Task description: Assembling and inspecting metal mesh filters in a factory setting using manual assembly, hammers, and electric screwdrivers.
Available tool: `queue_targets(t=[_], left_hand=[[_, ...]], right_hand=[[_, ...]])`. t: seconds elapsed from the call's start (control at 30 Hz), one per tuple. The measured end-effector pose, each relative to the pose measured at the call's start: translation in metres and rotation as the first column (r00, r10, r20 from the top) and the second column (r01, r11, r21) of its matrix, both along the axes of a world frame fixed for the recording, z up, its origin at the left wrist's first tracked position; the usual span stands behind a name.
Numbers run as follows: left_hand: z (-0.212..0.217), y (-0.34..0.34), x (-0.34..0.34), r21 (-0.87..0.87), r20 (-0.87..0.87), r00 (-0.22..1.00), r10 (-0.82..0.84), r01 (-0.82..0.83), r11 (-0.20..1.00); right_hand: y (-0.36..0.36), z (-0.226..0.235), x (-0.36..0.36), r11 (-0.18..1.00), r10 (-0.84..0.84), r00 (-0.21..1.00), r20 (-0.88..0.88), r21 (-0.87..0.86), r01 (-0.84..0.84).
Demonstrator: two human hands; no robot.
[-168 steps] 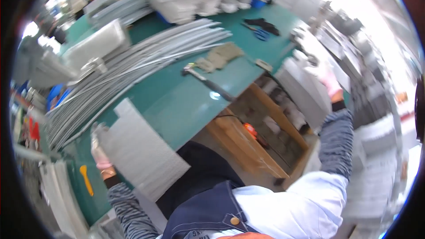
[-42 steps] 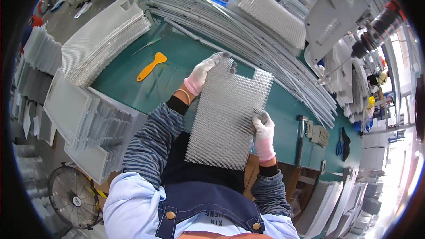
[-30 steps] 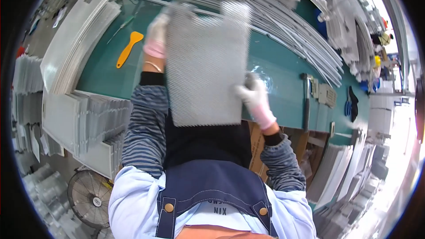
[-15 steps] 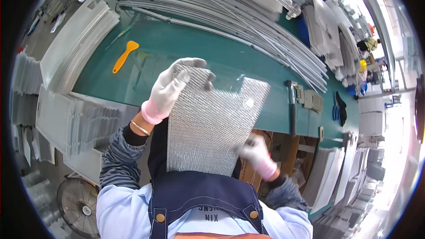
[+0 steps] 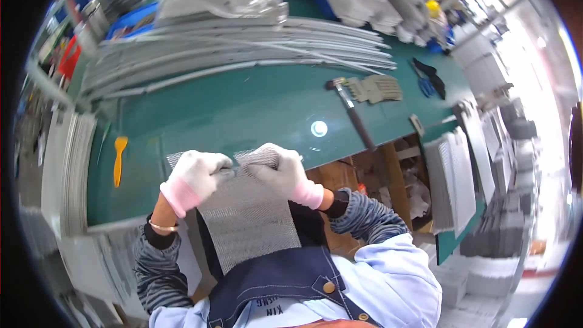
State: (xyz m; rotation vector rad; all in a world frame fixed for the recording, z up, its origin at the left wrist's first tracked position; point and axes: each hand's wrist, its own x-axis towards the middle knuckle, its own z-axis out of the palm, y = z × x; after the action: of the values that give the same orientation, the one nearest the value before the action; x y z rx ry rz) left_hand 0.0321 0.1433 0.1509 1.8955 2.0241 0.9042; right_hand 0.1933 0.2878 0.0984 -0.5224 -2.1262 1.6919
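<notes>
A silvery woven metal mesh sheet (image 5: 252,225) lies against my apron and rises to the bench edge, with a notch in its far side. My left hand (image 5: 195,177), in a white glove with a pink cuff, is closed on the mesh at the left of that notch. On the notch's right, my right hand (image 5: 278,172), gloved alike, grips the mesh with curled fingers. The two hands are close together but apart. My fingertips are partly hidden behind the gloves and the mesh.
On the green bench (image 5: 267,97) lie a yellow scraper (image 5: 120,161), a hammer (image 5: 355,115), beige blocks (image 5: 378,88) and blue-handled scissors (image 5: 426,87). Long metal strips (image 5: 243,48) are piled at the back. Stacked panels stand left (image 5: 70,170) and right (image 5: 449,182). An open box sits below the bench edge.
My right hand has moved from the mesh's lower right side up to its far edge, beside my left hand. The mesh sits lower, and my view has turned to the right.
</notes>
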Motion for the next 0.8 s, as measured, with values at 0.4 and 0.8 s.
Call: queue_targets(t=[0.4, 0.8], left_hand=[[-0.06, 0.038, -0.011, -0.109, 0.011, 0.992, 0.123, -0.121, 0.987], [-0.062, 0.048, -0.011, -0.204, 0.032, 0.99, 0.138, -0.128, 0.97]], right_hand=[[0.325, -0.025, 0.101, 0.281, -0.911, 0.334, 0.244, 0.957, 0.069], [0.371, -0.027, 0.212, 0.567, -0.804, 0.119, 0.583, 0.811, -0.143]])
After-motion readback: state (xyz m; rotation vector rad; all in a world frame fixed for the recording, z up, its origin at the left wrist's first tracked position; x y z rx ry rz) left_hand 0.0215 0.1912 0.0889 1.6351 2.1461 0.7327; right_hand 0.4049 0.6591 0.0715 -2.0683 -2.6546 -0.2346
